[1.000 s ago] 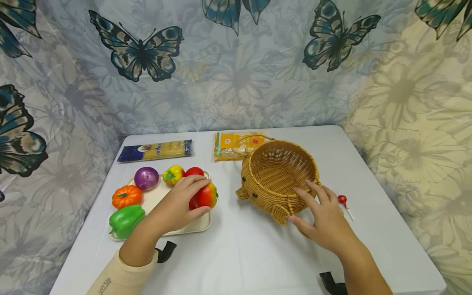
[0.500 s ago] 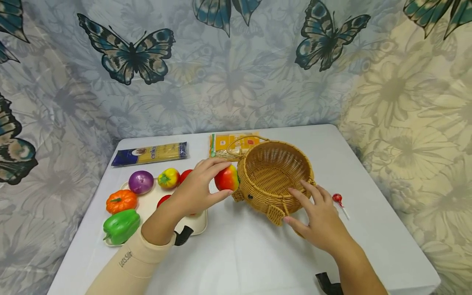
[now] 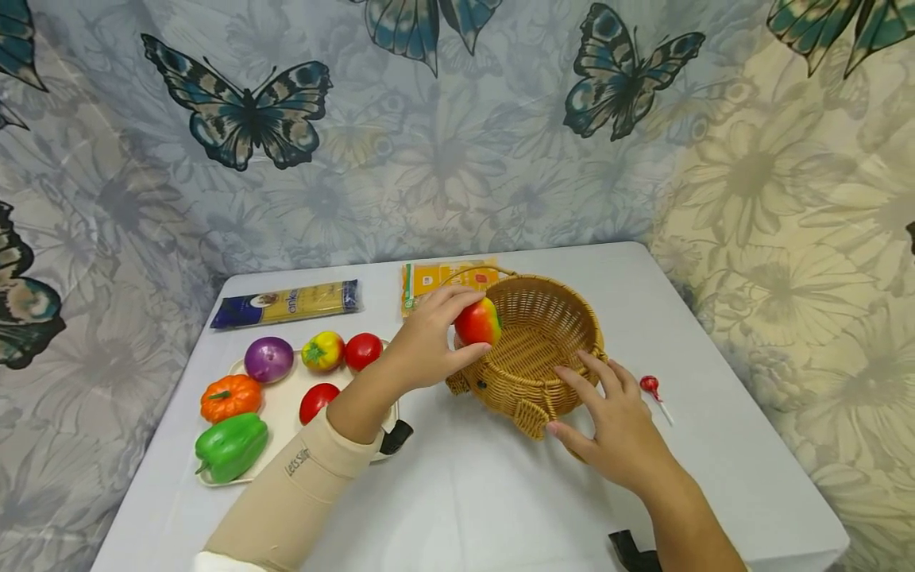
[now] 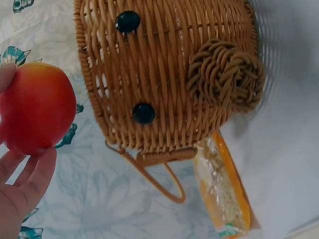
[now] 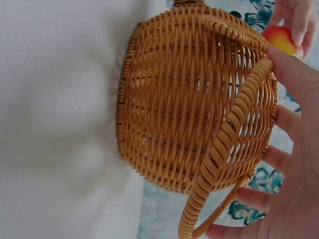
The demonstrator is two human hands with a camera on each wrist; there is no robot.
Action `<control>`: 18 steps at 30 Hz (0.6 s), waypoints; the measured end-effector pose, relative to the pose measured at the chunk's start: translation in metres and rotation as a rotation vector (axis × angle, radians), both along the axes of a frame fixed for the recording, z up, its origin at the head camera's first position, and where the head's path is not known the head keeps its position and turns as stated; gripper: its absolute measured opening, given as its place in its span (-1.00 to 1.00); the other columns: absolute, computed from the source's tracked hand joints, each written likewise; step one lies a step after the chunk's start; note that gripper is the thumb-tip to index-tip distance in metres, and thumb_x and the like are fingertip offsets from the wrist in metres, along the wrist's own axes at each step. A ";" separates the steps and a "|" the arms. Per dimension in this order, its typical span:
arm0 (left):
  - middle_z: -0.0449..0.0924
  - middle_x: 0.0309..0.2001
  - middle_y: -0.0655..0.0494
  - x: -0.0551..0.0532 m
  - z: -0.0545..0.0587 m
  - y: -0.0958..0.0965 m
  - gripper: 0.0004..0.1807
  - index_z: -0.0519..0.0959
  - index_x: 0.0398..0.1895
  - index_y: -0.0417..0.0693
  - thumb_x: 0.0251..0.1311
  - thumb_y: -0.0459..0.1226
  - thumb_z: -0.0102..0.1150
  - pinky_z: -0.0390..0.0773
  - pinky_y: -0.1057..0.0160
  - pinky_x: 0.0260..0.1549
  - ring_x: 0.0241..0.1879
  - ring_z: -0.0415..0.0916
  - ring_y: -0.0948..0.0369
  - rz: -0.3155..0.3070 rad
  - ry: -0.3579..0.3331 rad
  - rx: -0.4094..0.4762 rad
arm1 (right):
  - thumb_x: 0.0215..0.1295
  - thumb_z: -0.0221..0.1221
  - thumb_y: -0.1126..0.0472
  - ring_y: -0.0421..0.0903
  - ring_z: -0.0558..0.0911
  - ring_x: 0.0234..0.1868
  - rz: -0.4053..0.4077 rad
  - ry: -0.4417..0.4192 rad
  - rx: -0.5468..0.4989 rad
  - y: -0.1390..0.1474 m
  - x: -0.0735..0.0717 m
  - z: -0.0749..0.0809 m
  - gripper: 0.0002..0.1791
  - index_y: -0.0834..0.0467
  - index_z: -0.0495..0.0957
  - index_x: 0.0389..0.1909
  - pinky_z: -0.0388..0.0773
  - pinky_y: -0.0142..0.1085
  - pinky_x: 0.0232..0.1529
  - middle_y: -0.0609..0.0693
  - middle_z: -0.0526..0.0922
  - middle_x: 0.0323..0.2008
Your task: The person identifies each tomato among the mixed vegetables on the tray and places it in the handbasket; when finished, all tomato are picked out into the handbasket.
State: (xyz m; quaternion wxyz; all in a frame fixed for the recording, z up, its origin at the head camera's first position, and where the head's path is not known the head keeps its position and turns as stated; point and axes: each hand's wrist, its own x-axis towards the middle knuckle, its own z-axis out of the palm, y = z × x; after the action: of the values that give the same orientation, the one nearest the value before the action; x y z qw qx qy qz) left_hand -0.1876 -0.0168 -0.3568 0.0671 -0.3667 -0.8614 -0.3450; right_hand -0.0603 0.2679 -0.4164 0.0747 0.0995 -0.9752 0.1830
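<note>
Left hand: the left hand (image 3: pixel 429 345) grips a red-and-yellow toy fruit (image 3: pixel 477 322) between thumb and curled fingers; its beige sleeve (image 3: pixel 300 492) covers the forearm.
Fruit position: held in the air at the near-left rim of the wicker basket (image 3: pixel 554 318), just above the edge (not resting inside). The left wrist view shows the fruit (image 4: pixel 35 114) beside the basket's outer wall (image 4: pixel 169 74), clear of it.
Right hand: the right hand (image 3: pixel 618 425) lies against the basket's near-right side, fingers spread and nearly straight, touching the rim. In the right wrist view the fingertips (image 5: pixel 294 74) rest on the folded-down braided handle (image 5: pixel 224 144); nothing is clasped.
Basket: upright on the white table (image 3: pixel 500 492), with two black bead eyes and a coiled ear on its wall (animal-shaped).
Tray: a cream tray (image 3: pixel 286 401) left of the basket carries a purple onion (image 3: pixel 268 359), a yellow-red pepper (image 3: pixel 322 351), two tomatoes (image 3: pixel 363 350), an orange pumpkin (image 3: pixel 230 397) and a green pepper (image 3: pixel 231 446).
Behind: a spaghetti packet (image 3: pixel 286 303) and a yellow packet (image 3: pixel 439 278) lie at the table's far edge.
Right of basket: a red lollipop (image 3: pixel 651 388) lies near the right hand, not touching it.
</note>
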 end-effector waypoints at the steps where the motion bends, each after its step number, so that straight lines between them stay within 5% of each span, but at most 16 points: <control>1: 0.42 0.35 0.09 -0.001 -0.001 0.003 -0.29 0.44 0.42 0.01 0.22 -0.06 0.43 0.59 0.06 0.20 0.34 0.39 0.10 0.000 -0.007 -0.003 | 0.24 0.36 -0.24 0.51 0.08 0.47 0.002 0.003 0.000 0.000 0.000 0.000 -0.16 -0.14 0.31 0.50 0.30 0.64 0.02 0.11 0.08 0.58; 18: 0.33 0.42 0.12 -0.010 -0.020 0.042 -0.25 0.36 0.49 0.12 0.25 -0.02 0.39 0.61 0.04 0.17 0.39 0.29 0.07 -0.078 -0.113 -0.182 | 0.22 0.37 -0.24 0.50 0.08 0.47 -0.014 0.007 0.011 -0.002 0.002 -0.002 -0.15 -0.13 0.32 0.49 0.31 0.63 0.02 0.08 0.06 0.59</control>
State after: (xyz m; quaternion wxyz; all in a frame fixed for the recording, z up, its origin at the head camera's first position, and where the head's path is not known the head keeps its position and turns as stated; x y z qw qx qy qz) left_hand -0.1978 0.0250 -0.3768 -0.0286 -0.3846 -0.8767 -0.2876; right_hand -0.0586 0.2664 -0.4181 0.0787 0.0938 -0.9766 0.1769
